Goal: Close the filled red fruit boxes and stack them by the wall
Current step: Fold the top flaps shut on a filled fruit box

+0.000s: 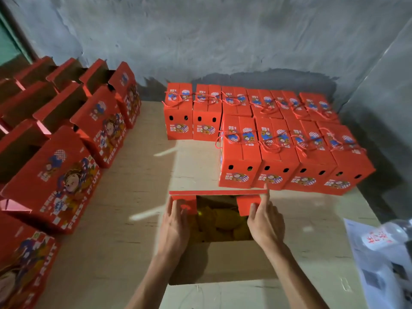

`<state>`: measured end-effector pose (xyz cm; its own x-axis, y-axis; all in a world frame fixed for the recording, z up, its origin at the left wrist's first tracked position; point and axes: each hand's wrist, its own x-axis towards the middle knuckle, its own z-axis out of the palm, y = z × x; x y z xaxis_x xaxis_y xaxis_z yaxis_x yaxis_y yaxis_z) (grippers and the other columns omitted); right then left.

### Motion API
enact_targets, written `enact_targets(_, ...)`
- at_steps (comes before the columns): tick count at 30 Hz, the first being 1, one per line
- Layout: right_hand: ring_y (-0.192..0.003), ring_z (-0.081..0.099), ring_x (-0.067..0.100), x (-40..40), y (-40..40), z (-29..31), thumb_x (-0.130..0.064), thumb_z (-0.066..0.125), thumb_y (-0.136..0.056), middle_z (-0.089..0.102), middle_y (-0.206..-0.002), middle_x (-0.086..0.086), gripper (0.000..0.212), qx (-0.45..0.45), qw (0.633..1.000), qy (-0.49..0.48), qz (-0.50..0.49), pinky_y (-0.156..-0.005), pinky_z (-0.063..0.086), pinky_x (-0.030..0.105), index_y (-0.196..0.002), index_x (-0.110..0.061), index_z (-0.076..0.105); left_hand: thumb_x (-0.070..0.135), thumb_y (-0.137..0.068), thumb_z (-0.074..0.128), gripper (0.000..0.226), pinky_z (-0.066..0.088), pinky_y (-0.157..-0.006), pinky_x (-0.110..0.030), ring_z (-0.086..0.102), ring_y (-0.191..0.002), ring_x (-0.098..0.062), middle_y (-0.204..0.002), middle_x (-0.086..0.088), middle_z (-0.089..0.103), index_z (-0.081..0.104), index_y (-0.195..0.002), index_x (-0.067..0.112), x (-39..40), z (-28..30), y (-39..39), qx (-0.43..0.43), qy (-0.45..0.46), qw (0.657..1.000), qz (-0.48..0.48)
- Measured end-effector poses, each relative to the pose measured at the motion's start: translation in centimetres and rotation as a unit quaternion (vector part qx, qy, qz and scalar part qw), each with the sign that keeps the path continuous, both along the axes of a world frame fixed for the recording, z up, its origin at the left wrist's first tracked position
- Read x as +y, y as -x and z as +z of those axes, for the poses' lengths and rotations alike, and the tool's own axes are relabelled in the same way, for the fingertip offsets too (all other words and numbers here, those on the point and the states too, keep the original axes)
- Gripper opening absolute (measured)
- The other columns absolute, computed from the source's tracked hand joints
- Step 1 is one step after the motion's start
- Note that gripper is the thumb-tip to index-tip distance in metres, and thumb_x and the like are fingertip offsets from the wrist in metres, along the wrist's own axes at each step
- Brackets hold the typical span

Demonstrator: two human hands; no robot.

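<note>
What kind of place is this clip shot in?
Probably a small fruit-packing or storage room. Closed red fruit boxes stand in rows by a rough grey wall, open ones wait on the left, and both hands work at an open box of yellow fruit.
</note>
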<state>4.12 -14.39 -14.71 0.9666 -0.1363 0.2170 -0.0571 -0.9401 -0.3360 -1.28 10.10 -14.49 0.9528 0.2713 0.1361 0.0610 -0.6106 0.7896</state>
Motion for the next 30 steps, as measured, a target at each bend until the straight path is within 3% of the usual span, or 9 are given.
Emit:
enact_targets(2, -0.098, 0.067, 0.033, -1.0, -0.3, -0.1, -0.031, 0.048, -0.105, 0.068, -0.117, 0.009, 0.068, 0.010, 1.000, -0.016, 0.012, -0.078, 0.054, 0.044, -0.163, -0.018, 0.015, 0.024, -0.108, 0.045, 0.018, 0.050, -0.078, -0.044, 0.061, -0.103, -0.033, -0.120, -0.003, 0.059, 0.045, -0.126, 0.024, 0.3, -0.4, -0.7, 0.001, 0.008, 1.000, 0.013)
enact_targets(6, -0.101, 0.065, 0.035, -1.8, 0.4, -0.4, -0.027, 0.049, -0.106, 0.066, -0.118, 0.011, 0.046, 0.019, 0.992, -0.116, 0.039, -0.078, 0.052, 0.043, -0.149, -0.030, 0.032, 0.019, -0.104, 0.054, 0.074, 0.048, -0.089, -0.038, 0.054, -0.119, -0.015, -0.149, 0.008, 0.043, 0.009, -0.162, 0.027, 0.4, -0.1, -0.2, -0.015, 0.055, 0.998, 0.019)
enact_targets(8, -0.097, 0.067, 0.028, -2.0, 0.8, -0.4, -0.020, 0.060, -0.102, 0.067, -0.121, 0.005, 0.041, 0.016, 0.983, -0.177, 0.044, -0.073, 0.052, 0.037, -0.138, -0.029, 0.042, 0.012, -0.100, 0.060, 0.068, 0.045, -0.106, -0.039, 0.048, -0.136, -0.017, -0.157, 0.003, 0.041, 0.029, -0.158, 0.028, 1.0, -0.3, -0.1, -0.037, 0.068, 0.997, 0.028)
enact_targets(10, -0.104, 0.067, 0.024, -2.6, 1.0, -0.5, -0.019, 0.075, -0.091, 0.067, -0.125, -0.002, 0.051, 0.035, 0.975, -0.211, 0.054, -0.073, 0.051, 0.032, -0.130, -0.029, 0.044, 0.005, -0.090, 0.070, 0.052, 0.046, -0.109, -0.034, 0.050, -0.137, -0.018, -0.147, 0.007, 0.047, 0.056, -0.132, 0.031, 1.3, -0.5, 0.0, -0.034, 0.062, 0.997, 0.018)
enact_targets(13, -0.108, 0.060, 0.013, -3.0, 1.0, 0.3, -0.064, 0.087, -0.067, 0.056, -0.125, -0.013, 0.089, 0.107, 0.968, -0.213, 0.076, -0.078, 0.049, 0.032, -0.131, -0.032, 0.034, 0.027, -0.071, 0.093, 0.059, 0.047, -0.106, -0.034, 0.046, -0.134, -0.015, -0.148, 0.006, 0.037, 0.055, -0.116, 0.024, 0.8, -0.2, 0.0, 0.006, 0.023, 0.999, -0.038)
enact_targets(16, -0.110, 0.057, 0.013, -3.2, 1.1, 0.6, -0.091, 0.073, -0.055, 0.049, -0.130, -0.012, 0.112, 0.145, 0.969, -0.178, 0.092, -0.081, 0.046, 0.029, -0.139, -0.035, 0.026, 0.061, -0.062, 0.089, 0.073, 0.045, -0.106, -0.037, 0.040, -0.134, -0.012, -0.152, 0.007, 0.030, 0.054, -0.114, 0.025, 0.5, 0.3, -0.4, 0.018, 0.005, 0.999, -0.051)
enact_targets(19, -0.109, 0.062, 0.020, -3.5, 0.9, 0.3, -0.085, 0.066, -0.072, 0.053, -0.140, -0.003, 0.093, 0.136, 0.970, -0.176, 0.098, -0.077, 0.044, 0.031, -0.139, -0.033, 0.026, 0.061, -0.070, 0.083, 0.056, 0.049, -0.095, -0.035, 0.045, -0.127, -0.008, -0.142, 0.021, 0.029, 0.054, -0.108, 0.031, 0.3, 0.4, -0.5, 0.008, 0.011, 0.999, -0.039)
enact_targets(25, -0.103, 0.067, 0.023, -4.3, -0.3, 0.7, -0.067, 0.073, -0.082, 0.061, -0.136, 0.003, 0.079, 0.122, 0.983, -0.068, 0.119, -0.067, 0.051, 0.031, -0.135, -0.026, 0.029, 0.034, -0.080, 0.086, 0.043, 0.051, -0.096, -0.046, 0.053, -0.130, -0.030, -0.152, 0.000, 0.037, 0.060, -0.112, 0.023, 0.2, 0.2, -0.5, 0.025, -0.058, 0.998, -0.030)
enact_targets(30, -0.083, 0.070, 0.019, -4.4, -1.0, 0.8, -0.073, 0.071, -0.078, 0.072, -0.116, -0.001, 0.080, 0.080, 0.990, -0.004, 0.118, -0.049, 0.030, 0.020, -0.130, -0.024, 0.034, 0.044, -0.089, 0.075, 0.040, 0.056, -0.089, -0.050, 0.054, -0.125, -0.034, -0.153, -0.001, 0.032, 0.052, -0.117, 0.029, 0.3, 0.4, -0.9, 0.047, -0.132, 0.990, -0.032)
